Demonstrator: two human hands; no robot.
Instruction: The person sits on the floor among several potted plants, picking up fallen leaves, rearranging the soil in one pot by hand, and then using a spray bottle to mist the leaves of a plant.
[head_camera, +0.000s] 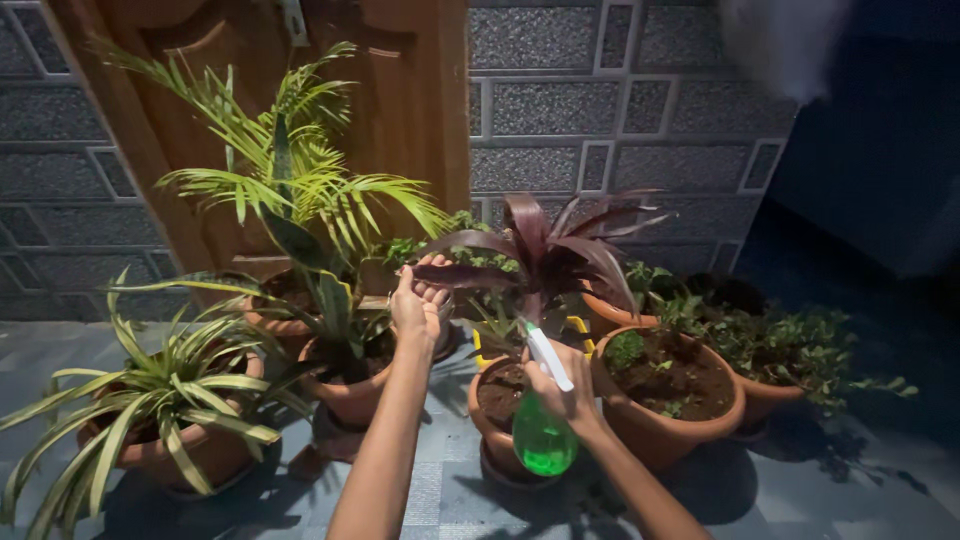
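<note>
My right hand (562, 388) grips a green spray bottle (543, 436) with a white nozzle (546, 352) that points up toward a dark purple-leaved plant (545, 250). That plant grows from a terracotta pot (497, 400) just under the bottle. My left hand (420, 298) is raised with its palm up, and its fingers touch one long purple leaf (470, 275) of that plant. Both forearms reach in from the bottom edge.
A palm-like plant (290, 170) stands in front of a wooden door (410, 100). A striped-leaf plant (165, 395) sits at the left. A large terracotta pot (668, 400) of soil and small-leaved plants (790, 350) stand at the right. Grey tiled wall (620, 110) behind, tiled floor (850, 480) below.
</note>
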